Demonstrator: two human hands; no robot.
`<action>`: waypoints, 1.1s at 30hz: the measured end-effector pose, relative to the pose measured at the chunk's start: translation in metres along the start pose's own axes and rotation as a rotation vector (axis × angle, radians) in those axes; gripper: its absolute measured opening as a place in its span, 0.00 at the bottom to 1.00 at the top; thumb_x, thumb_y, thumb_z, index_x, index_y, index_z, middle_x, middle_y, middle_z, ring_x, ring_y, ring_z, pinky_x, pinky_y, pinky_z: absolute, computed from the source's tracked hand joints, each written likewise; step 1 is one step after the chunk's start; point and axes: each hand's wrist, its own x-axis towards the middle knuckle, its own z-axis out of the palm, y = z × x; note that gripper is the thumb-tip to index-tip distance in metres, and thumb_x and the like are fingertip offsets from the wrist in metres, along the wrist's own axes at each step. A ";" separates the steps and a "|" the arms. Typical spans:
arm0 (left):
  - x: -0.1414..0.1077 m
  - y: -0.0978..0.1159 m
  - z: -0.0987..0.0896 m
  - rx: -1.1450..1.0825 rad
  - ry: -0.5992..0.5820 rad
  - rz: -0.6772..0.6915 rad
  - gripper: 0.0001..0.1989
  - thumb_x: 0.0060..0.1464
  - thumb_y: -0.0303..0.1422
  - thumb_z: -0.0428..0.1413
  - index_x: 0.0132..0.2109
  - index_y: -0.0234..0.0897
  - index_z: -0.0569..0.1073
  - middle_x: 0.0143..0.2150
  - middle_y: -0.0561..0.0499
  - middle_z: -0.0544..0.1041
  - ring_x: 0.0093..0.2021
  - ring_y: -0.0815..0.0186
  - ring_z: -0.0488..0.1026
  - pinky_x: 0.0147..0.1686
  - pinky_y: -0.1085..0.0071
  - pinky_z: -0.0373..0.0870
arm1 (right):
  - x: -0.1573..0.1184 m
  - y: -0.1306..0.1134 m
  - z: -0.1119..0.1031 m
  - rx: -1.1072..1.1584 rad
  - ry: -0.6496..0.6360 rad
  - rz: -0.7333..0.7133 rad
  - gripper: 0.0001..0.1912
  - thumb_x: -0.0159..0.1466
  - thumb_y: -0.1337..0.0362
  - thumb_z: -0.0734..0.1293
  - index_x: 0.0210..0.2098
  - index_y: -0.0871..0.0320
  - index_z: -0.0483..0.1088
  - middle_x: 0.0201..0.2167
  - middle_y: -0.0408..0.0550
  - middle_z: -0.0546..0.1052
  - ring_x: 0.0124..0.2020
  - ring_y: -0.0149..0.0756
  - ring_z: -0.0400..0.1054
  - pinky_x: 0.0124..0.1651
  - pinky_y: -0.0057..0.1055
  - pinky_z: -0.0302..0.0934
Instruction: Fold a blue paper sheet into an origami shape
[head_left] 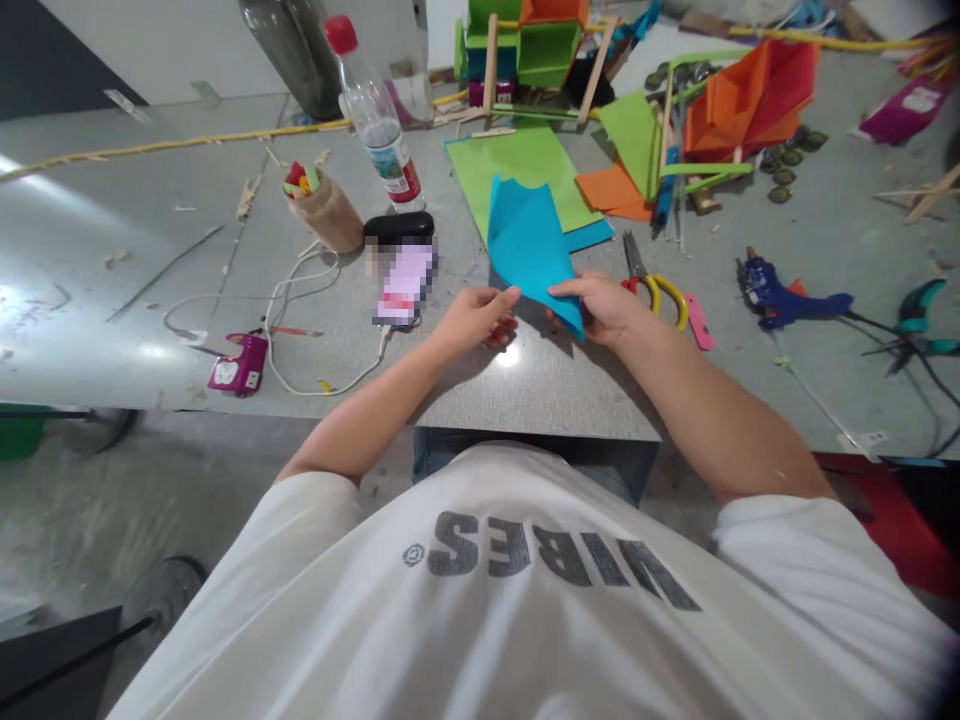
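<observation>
A bent blue craft sheet (531, 235) with a curved notch in its top edge is held just above the table. My right hand (604, 308) grips its lower right part, thumb on top and fingers underneath. At the lower left edge, my left hand (481, 318) is closed, thumb and forefinger pinching the sheet's rim. Behind lies a green sheet (517, 165), with a blue strip (589, 236) and orange pieces (615, 190) by it. Scissors (660, 285) with yellow and red handles rest right of my right hand, beside a pink cutter (699, 322).
Left of my hands are a phone (405, 285) on a white cable, a black case (399, 228), a bottle (382, 130) and a stick-filled cup (328, 210). Rightward lie a blue glue gun (791, 290) and pliers (919, 318). Green and orange box models (750, 100) stand behind.
</observation>
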 end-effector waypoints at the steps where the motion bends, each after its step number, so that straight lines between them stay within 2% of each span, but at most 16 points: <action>1: 0.002 -0.004 0.008 -0.073 0.007 -0.008 0.37 0.63 0.73 0.77 0.45 0.43 0.83 0.40 0.44 0.88 0.29 0.62 0.80 0.32 0.61 0.77 | -0.005 -0.001 0.006 0.009 -0.036 0.034 0.21 0.51 0.57 0.91 0.37 0.48 0.82 0.34 0.51 0.88 0.42 0.57 0.88 0.53 0.59 0.93; 4: 0.008 -0.011 0.018 -0.216 0.088 0.018 0.35 0.61 0.68 0.81 0.49 0.44 0.81 0.42 0.48 0.88 0.30 0.65 0.80 0.31 0.64 0.79 | -0.021 -0.003 0.021 0.005 -0.124 0.084 0.24 0.48 0.57 0.94 0.39 0.47 0.85 0.41 0.53 0.93 0.54 0.65 0.91 0.69 0.68 0.89; 7: 0.007 -0.013 0.016 -0.245 0.089 0.082 0.41 0.55 0.69 0.83 0.57 0.46 0.80 0.43 0.49 0.87 0.34 0.63 0.82 0.34 0.63 0.80 | -0.034 -0.001 0.031 -0.006 -0.161 0.075 0.25 0.48 0.58 0.95 0.42 0.47 0.88 0.46 0.53 0.95 0.59 0.69 0.91 0.76 0.73 0.85; 9: 0.004 -0.015 0.016 -0.256 0.050 0.172 0.52 0.46 0.70 0.86 0.66 0.47 0.79 0.50 0.46 0.88 0.43 0.55 0.88 0.42 0.59 0.84 | -0.040 0.000 0.035 0.017 -0.166 0.038 0.26 0.49 0.58 0.94 0.45 0.46 0.90 0.50 0.51 0.96 0.61 0.67 0.91 0.78 0.71 0.84; 11: 0.002 -0.017 0.017 -0.272 0.024 0.270 0.63 0.35 0.68 0.90 0.71 0.49 0.77 0.60 0.42 0.88 0.58 0.45 0.90 0.54 0.54 0.87 | -0.043 0.000 0.038 0.028 -0.166 -0.008 0.26 0.50 0.58 0.93 0.47 0.45 0.91 0.53 0.50 0.96 0.64 0.67 0.90 0.80 0.69 0.83; 12: 0.002 -0.019 0.018 -0.269 0.031 0.301 0.64 0.33 0.65 0.91 0.72 0.50 0.77 0.63 0.40 0.87 0.64 0.41 0.89 0.60 0.51 0.87 | -0.044 0.001 0.040 0.019 -0.160 -0.030 0.26 0.50 0.58 0.93 0.48 0.45 0.91 0.53 0.50 0.96 0.65 0.67 0.90 0.80 0.68 0.83; 13: 0.002 -0.021 0.018 -0.257 0.053 0.315 0.61 0.35 0.63 0.91 0.71 0.49 0.78 0.64 0.40 0.87 0.68 0.39 0.88 0.64 0.50 0.86 | -0.045 0.001 0.040 0.004 -0.150 -0.044 0.26 0.49 0.58 0.93 0.47 0.45 0.91 0.53 0.49 0.96 0.65 0.68 0.90 0.80 0.69 0.82; 15: 0.006 -0.023 0.017 -0.223 0.147 0.306 0.43 0.48 0.59 0.86 0.63 0.47 0.81 0.58 0.42 0.88 0.65 0.41 0.87 0.65 0.48 0.86 | -0.045 0.003 0.041 -0.038 -0.135 -0.047 0.26 0.47 0.61 0.93 0.45 0.45 0.90 0.52 0.50 0.96 0.64 0.70 0.89 0.79 0.72 0.82; 17: 0.010 -0.025 0.013 -0.196 0.252 0.291 0.26 0.58 0.54 0.79 0.51 0.44 0.82 0.50 0.43 0.88 0.59 0.44 0.87 0.62 0.48 0.86 | -0.046 0.004 0.041 -0.092 -0.143 -0.027 0.27 0.46 0.63 0.94 0.45 0.46 0.91 0.51 0.52 0.96 0.62 0.72 0.90 0.78 0.75 0.83; 19: 0.013 -0.025 0.009 -0.199 0.308 0.297 0.20 0.60 0.51 0.76 0.44 0.44 0.81 0.45 0.45 0.87 0.53 0.47 0.87 0.58 0.49 0.87 | -0.047 0.004 0.041 -0.127 -0.158 -0.019 0.28 0.48 0.62 0.95 0.47 0.47 0.91 0.53 0.54 0.96 0.62 0.73 0.90 0.76 0.77 0.84; 21: 0.012 -0.024 0.006 -0.232 0.271 0.299 0.20 0.59 0.50 0.78 0.42 0.44 0.82 0.44 0.46 0.88 0.50 0.49 0.87 0.55 0.50 0.88 | -0.047 0.003 0.040 -0.105 -0.133 -0.040 0.29 0.50 0.57 0.96 0.49 0.47 0.91 0.54 0.55 0.95 0.63 0.74 0.90 0.75 0.77 0.85; 24: 0.005 -0.022 0.005 -0.269 0.112 0.261 0.22 0.56 0.52 0.82 0.45 0.43 0.87 0.46 0.46 0.91 0.48 0.51 0.88 0.53 0.52 0.89 | -0.043 -0.001 0.038 0.021 -0.020 -0.131 0.30 0.52 0.49 0.95 0.51 0.45 0.89 0.58 0.52 0.96 0.67 0.73 0.89 0.75 0.73 0.86; 27: -0.001 -0.019 0.007 -0.235 0.027 0.235 0.24 0.52 0.52 0.84 0.44 0.41 0.88 0.46 0.46 0.92 0.46 0.52 0.88 0.51 0.54 0.89 | -0.036 -0.006 0.034 0.096 0.097 -0.204 0.29 0.52 0.46 0.93 0.48 0.43 0.86 0.58 0.50 0.96 0.70 0.71 0.88 0.74 0.68 0.87; 30: -0.002 -0.016 0.008 -0.230 0.083 0.221 0.26 0.51 0.55 0.84 0.42 0.41 0.87 0.43 0.47 0.92 0.45 0.53 0.88 0.47 0.57 0.88 | -0.032 -0.008 0.030 0.066 0.154 -0.216 0.29 0.52 0.43 0.91 0.47 0.43 0.84 0.57 0.51 0.96 0.69 0.70 0.88 0.70 0.67 0.88; 33: -0.002 -0.015 0.009 -0.257 0.172 0.174 0.27 0.53 0.57 0.82 0.45 0.43 0.87 0.45 0.46 0.93 0.49 0.49 0.90 0.48 0.56 0.89 | -0.032 -0.007 0.031 0.077 0.149 -0.211 0.31 0.51 0.45 0.92 0.49 0.45 0.84 0.59 0.55 0.95 0.68 0.69 0.88 0.71 0.66 0.86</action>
